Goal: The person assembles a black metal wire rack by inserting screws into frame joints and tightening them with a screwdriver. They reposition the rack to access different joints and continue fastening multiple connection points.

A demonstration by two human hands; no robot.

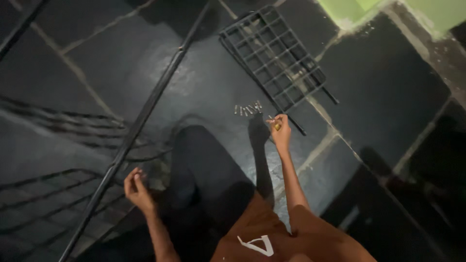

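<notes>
The right hand (280, 130) is stretched out ahead of the person, its fingers pinched on a small yellowish piece (277, 126) and on a thin pale pin (270, 119) that pokes out to the left of the fingertips; what exactly these two things are is too small to tell. Just beyond that hand and a little to its left, a short row of small silvery pins (248, 109) lies on the dark floor (204, 82), near the fingertips but not touching them. Beyond the hand and to its right lies a black metal grille (274, 56) with a grid of square openings, flat on the floor and turned at an angle; one of its thin bars (291, 121) runs down just beside the right hand.

The left hand (137, 190) is lower and well apart from the right one, its fingers loosely curled with nothing clearly in them. It hovers just beside a long black metal bar (145, 114) that crosses the floor diagonally from far ahead down to the person's left. Further left of that hand, more dark bars and rods (43, 194) lie in curved lines. The floor is made of large dark slabs with pale joints. Close to the person, orange-brown shorts (272, 237) with a white mark show between the two forearms.
</notes>
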